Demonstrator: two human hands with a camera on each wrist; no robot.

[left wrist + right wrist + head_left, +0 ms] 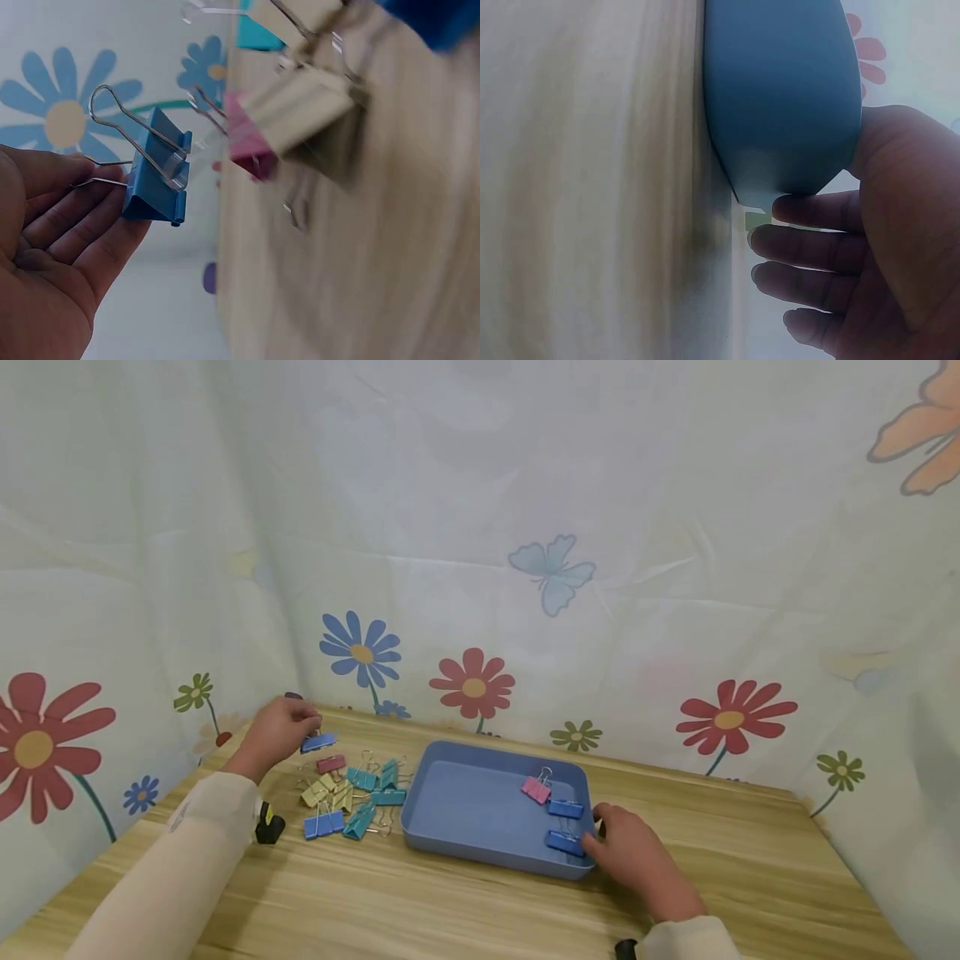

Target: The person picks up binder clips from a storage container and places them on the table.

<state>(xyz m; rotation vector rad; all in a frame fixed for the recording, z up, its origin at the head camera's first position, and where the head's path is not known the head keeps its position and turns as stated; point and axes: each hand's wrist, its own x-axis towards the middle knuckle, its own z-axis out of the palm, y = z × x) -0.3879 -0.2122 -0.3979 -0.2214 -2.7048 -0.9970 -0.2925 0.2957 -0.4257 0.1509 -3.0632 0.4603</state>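
At the table's far left, my left hand pinches a blue binder clip by one wire handle, the clip's other handle sticking up free. The clip hangs beside a pile of binder clips: a pink one, yellow ones, several teal ones and a blue one. My right hand holds the right end of a blue tray, thumb over the rim and index finger against the outer wall. Inside the tray's right side lie a pink clip and two blue clips.
The wood-grain table carries the tray in the middle and the pile to its left. A white curtain printed with flowers and butterflies hangs behind and at both sides. A small dark object shows behind my left hand.
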